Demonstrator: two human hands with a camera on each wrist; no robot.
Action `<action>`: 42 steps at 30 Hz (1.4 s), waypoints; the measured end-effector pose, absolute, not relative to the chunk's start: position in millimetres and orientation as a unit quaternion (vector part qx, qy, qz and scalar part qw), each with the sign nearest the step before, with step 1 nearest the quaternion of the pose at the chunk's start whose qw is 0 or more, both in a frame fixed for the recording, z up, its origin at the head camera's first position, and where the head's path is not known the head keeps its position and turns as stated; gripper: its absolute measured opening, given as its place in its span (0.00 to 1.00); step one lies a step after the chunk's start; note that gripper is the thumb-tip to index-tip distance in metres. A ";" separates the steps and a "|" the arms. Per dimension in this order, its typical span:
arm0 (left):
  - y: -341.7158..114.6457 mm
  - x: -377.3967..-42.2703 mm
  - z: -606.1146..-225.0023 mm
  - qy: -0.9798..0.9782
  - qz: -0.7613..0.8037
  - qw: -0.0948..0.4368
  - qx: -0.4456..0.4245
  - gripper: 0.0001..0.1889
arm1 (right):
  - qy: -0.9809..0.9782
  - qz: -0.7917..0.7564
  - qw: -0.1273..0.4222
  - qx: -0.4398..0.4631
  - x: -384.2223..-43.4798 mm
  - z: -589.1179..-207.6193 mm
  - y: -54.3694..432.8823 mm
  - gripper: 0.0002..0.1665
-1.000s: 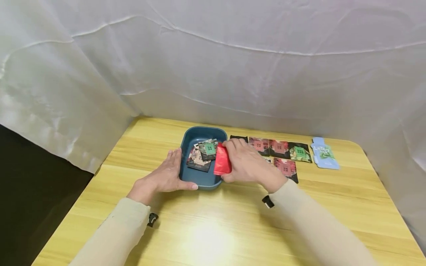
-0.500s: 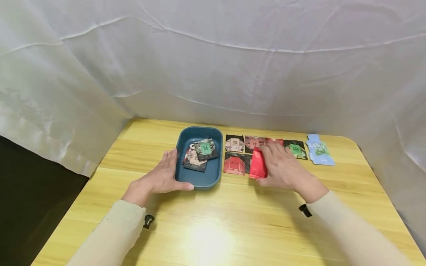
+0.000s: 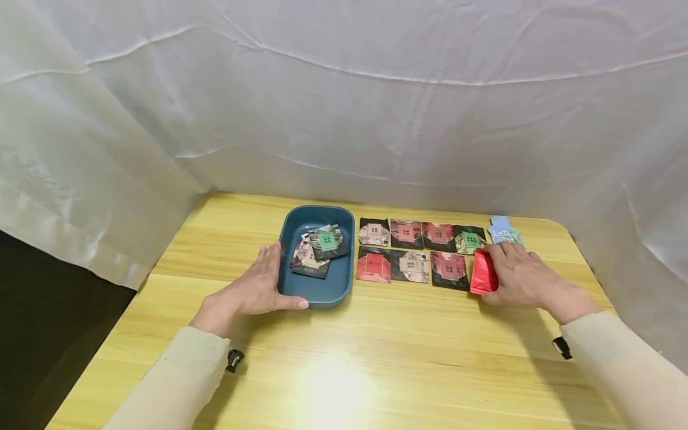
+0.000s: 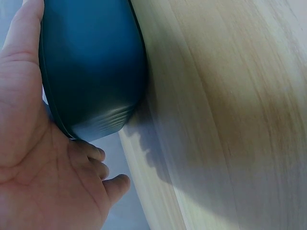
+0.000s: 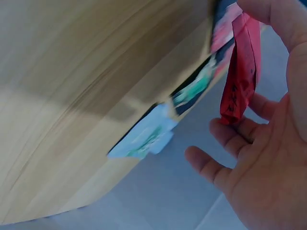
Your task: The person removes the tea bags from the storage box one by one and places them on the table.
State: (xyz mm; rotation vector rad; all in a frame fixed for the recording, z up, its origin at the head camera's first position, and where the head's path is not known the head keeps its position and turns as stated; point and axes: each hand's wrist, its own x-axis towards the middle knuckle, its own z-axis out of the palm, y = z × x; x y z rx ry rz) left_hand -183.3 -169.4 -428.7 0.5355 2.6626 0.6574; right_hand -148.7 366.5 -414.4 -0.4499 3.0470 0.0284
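In the head view, my left hand (image 3: 248, 294) rests against the left side of a dark blue plastic box (image 3: 334, 288), fingers straight and thumb along its near rim. The left wrist view shows the box wall (image 4: 96, 62) beside the thumb. Several square sachets (image 3: 328, 240) lie overlapping inside the box. My right hand (image 3: 524, 278) pinches a shiny red sachet (image 3: 484, 273) between thumb and fingers, at the right end of the nearer sachet row. In the right wrist view, the red sachet (image 5: 240, 72) stands upright in the fingers.
Two rows of printed sachets lie flat right of the box, including a plain red one (image 3: 373, 264) and a green-labelled one (image 3: 469, 240). A light blue packet (image 3: 501, 228) lies behind my right hand, partly covered. White cloth (image 3: 344, 119) hangs behind the wooden table (image 3: 408, 352).
My right hand has carried the red sachet rightward from the box, over the rows, to the end of the nearer row. My left hand has stayed at the box.
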 end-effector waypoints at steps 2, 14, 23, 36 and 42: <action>-169.7 -182.8 -428.4 0.939 0.231 0.173 0.188 0.80 | 0.988 0.009 0.044 -0.147 -150.1 -416.9 374.0 0.62; -170.4 -183.4 -429.3 0.939 0.227 0.172 0.192 0.80 | 0.985 -0.021 0.085 -0.148 -160.4 -426.6 382.7 0.62; -170.1 -183.2 -428.5 0.941 0.224 0.170 0.188 0.80 | 0.985 -0.025 0.098 -0.143 -161.3 -426.3 380.4 0.65; -170.8 -182.4 -428.7 0.941 0.229 0.169 0.183 0.79 | 0.985 -0.034 0.076 -0.153 -164.8 -413.2 345.4 0.63; -170.5 -183.3 -428.4 0.940 0.222 0.177 0.188 0.80 | 0.983 -0.048 0.027 -0.176 -180.1 -402.3 293.4 0.55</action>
